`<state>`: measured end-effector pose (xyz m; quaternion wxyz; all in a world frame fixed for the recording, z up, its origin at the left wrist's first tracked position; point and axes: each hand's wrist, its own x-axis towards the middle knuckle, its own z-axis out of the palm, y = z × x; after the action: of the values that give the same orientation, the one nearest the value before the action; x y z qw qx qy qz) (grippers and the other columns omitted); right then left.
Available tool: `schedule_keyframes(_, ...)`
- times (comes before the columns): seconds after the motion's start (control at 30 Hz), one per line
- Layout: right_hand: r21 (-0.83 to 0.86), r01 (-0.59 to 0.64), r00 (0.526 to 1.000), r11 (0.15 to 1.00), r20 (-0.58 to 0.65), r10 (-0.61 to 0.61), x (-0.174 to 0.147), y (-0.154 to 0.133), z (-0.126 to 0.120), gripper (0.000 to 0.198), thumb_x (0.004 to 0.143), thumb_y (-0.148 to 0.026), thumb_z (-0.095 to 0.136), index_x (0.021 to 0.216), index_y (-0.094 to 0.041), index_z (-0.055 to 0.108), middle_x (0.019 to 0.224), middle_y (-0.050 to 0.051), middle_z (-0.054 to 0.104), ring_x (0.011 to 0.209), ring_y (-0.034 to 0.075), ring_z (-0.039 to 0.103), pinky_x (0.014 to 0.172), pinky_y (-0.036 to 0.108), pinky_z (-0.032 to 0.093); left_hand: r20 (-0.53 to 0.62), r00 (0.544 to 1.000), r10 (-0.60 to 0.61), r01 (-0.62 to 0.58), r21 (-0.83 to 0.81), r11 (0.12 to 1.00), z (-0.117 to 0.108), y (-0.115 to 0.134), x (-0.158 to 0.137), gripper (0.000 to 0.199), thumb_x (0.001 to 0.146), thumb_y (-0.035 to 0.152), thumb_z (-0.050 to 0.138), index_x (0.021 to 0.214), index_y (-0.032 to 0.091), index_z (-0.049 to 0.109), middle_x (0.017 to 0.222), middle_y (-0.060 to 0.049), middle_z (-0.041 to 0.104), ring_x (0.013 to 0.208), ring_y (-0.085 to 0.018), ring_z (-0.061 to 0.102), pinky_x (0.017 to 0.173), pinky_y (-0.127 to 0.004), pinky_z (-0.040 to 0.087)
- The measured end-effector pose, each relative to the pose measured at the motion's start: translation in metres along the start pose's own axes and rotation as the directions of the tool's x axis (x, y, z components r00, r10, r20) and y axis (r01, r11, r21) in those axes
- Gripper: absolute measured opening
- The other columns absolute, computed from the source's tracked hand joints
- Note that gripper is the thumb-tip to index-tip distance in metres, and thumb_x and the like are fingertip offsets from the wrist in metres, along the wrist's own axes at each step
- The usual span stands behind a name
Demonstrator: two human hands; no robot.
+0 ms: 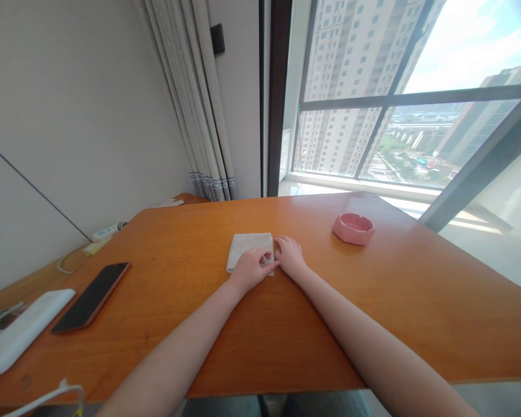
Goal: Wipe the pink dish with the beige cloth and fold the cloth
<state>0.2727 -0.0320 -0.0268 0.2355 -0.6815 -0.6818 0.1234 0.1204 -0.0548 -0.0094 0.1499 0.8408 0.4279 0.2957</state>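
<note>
A folded pale grey cloth lies flat on the wooden table in front of me. My left hand rests over its lower right part, fingers bent. Between its thumb and fingers a gap shows some of the cloth. At the cloth's right edge is my right hand, its fingers loosely bent and their tips beside that edge. The left thumb reaches across to the right hand, near its thumb. Some of the cloth is hidden beneath my left hand.
On the wooden table, a pink ashtray stands at the right. A dark-screened phone and a white oblong device lie at the left. A white cable crosses the front left corner. A power strip sits by the wall.
</note>
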Motion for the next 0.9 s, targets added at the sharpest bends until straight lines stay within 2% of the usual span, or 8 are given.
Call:
schedule_keyframes(0.13,0.112,0.017,0.995,0.994,-0.101,-0.006,0.001,0.0,-0.001,0.045,0.089,-0.021,0.03,0.13,-0.014,0.047,0.134,0.01,0.05,0.125,0.019,0.042,0.104,0.034,0.031,-0.106,0.994,0.009,0.004,0.118,0.993,-0.023,-0.017,0.002,0.038,0.092,0.037,0.034,0.109,0.019,0.062,0.118,-0.009,0.062,0.114,-0.02,0.053,0.101,-0.037,0.037)
schedule_keyframes(0.23,0.132,0.153,0.981,0.979,-0.144,-0.134,-0.004,-0.008,-0.003,0.045,0.092,-0.033,0.031,0.129,-0.015,0.048,0.134,0.01,0.05,0.125,0.02,0.042,0.105,0.035,0.031,0.041,0.993,-0.11,0.095,0.274,0.957,-0.031,-0.039,0.002,0.042,0.091,0.039,0.037,0.127,0.023,0.052,0.145,-0.009,0.038,0.136,-0.025,0.029,0.111,-0.048,0.019)
schedule_keyframes(0.33,0.113,0.305,0.948,0.946,-0.13,-0.29,-0.017,-0.021,-0.007,0.047,0.093,-0.037,0.03,0.132,-0.016,0.047,0.136,0.01,0.048,0.127,0.02,0.04,0.108,0.036,0.028,0.193,0.936,-0.295,0.221,0.331,0.917,-0.018,-0.045,-0.001,0.051,0.09,0.042,0.036,0.138,0.024,0.038,0.152,-0.011,0.022,0.141,-0.03,0.013,0.109,-0.057,0.013)
schedule_keyframes(0.43,0.102,0.422,0.906,0.901,-0.009,-0.424,-0.028,-0.033,-0.007,0.053,0.094,-0.04,0.025,0.138,-0.015,0.039,0.142,0.01,0.041,0.132,0.02,0.035,0.109,0.035,0.027,0.175,0.954,-0.245,0.203,0.226,0.953,0.006,-0.03,-0.005,0.053,0.092,0.036,0.032,0.142,0.018,0.031,0.151,-0.015,0.023,0.14,-0.029,0.016,0.111,-0.051,0.017)
schedule_keyframes(0.53,0.015,0.31,0.946,0.951,0.097,-0.31,-0.029,-0.034,-0.003,0.055,0.095,-0.041,0.02,0.142,-0.016,0.031,0.147,0.01,0.034,0.136,0.022,0.029,0.11,0.039,0.023,0.138,0.982,-0.128,0.105,0.163,0.981,0.019,-0.016,-0.008,0.053,0.093,0.032,0.03,0.144,0.019,0.027,0.151,-0.012,0.026,0.14,-0.025,0.018,0.113,-0.047,0.015)
schedule_keyframes(0.6,-0.099,0.201,0.973,0.975,0.134,-0.187,-0.027,-0.029,-0.001,0.056,0.095,-0.044,0.021,0.144,-0.018,0.029,0.149,0.011,0.029,0.138,0.028,0.024,0.11,0.045,0.018,0.142,0.976,-0.168,0.134,0.223,0.966,0.017,-0.018,-0.007,0.053,0.093,0.035,0.027,0.144,0.02,0.027,0.151,-0.011,0.025,0.14,-0.026,0.017,0.113,-0.05,0.013)
schedule_keyframes(0.7,-0.265,0.127,0.981,0.956,0.173,-0.083,-0.028,-0.018,-0.003,0.066,0.09,-0.054,0.034,0.144,-0.017,0.029,0.151,0.014,0.022,0.138,0.037,0.016,0.109,0.052,0.012,0.188,0.957,-0.22,0.149,0.331,0.932,0.005,-0.031,-0.006,0.053,0.092,0.041,0.031,0.14,0.02,0.035,0.15,-0.012,0.027,0.14,-0.026,0.02,0.112,-0.05,0.014)
schedule_keyframes(0.9,-0.416,-0.001,0.989,0.909,0.133,0.062,-0.062,0.017,-0.025,0.065,0.089,-0.052,0.036,0.146,-0.025,0.022,0.151,0.017,0.022,0.135,0.041,0.022,0.104,0.059,0.016,0.247,0.944,-0.218,0.116,0.371,0.921,-0.005,-0.041,-0.005,0.054,0.091,0.042,0.032,0.139,0.019,0.037,0.151,-0.011,0.026,0.139,-0.026,0.021,0.113,-0.047,0.014)
